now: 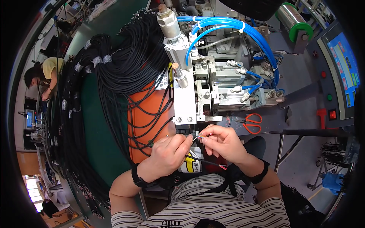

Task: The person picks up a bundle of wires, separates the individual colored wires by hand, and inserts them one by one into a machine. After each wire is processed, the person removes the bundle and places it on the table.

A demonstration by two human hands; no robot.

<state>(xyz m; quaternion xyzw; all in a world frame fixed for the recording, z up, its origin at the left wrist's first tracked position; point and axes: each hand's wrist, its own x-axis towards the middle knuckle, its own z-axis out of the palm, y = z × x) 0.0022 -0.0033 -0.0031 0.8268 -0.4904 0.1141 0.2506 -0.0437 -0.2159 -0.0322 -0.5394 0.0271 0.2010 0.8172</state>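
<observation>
1. While your left hand [167, 154] pinches a black cable [203, 161] near its stripped end, your right hand [224, 142] grips the thin wires [200, 136] between thumb and forefinger.
2. Wires sit just near of the press [190, 95], between both hands.
3. Cable bundles [114, 72] lie far left; red scissors [251, 122] lie right of the press.
</observation>
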